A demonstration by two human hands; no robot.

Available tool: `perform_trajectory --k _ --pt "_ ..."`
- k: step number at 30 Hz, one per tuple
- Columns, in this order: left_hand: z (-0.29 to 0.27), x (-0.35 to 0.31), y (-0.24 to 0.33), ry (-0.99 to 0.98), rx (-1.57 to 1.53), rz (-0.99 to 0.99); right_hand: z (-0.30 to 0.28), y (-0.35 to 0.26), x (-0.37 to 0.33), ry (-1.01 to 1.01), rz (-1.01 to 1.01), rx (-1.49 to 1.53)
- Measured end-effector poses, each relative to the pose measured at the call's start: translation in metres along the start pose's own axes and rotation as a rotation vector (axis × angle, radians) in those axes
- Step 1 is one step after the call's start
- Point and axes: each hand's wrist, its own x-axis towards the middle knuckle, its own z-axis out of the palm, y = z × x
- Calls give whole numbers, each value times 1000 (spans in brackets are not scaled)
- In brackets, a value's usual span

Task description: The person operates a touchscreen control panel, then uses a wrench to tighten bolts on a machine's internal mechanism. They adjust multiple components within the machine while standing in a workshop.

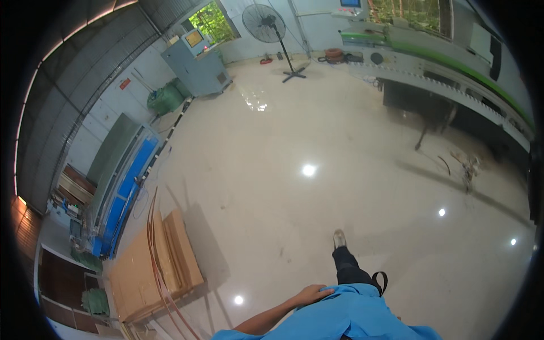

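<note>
My left hand (313, 294) rests against the front of my blue shirt (348, 311) at the waist. Its fingers point to the right and lie on the cloth, and I see nothing held in it. My left forearm comes in from the lower edge. No part of my right hand shows. Below the shirt, one dark trouser leg (347, 267) and a shoe (339, 238) stand out on the floor. A black strap loop (381, 281) sticks out at the right side of my waist.
Flat cardboard (133, 272) with long thin strips (154, 249) leans at the left. Behind it stands a blue machine (127, 195). A grey control cabinet (198, 68) and a pedestal fan (264, 24) stand far off. A long green-trimmed machine (442, 71) spans the right, with debris (469, 167) on the floor.
</note>
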Motion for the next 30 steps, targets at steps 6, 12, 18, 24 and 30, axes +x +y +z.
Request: perform_trajectory --k 6,12,18,24,30 --pt "-185 104 45 84 25 58 -182 -70 263 180 -115 -126" --pt "-329 197 63 65 -100 76 -547 -218 532 443 55 881" --pt "-515 300 56 28 -81 27 -793 -365 736 537 -127 1183" --pt "-738 351 107 -60 -172 -1 -805 -436 830 203 67 873" --pt "-902 447 128 -119 -89 -37 -707 -380 860 172 414 1019"
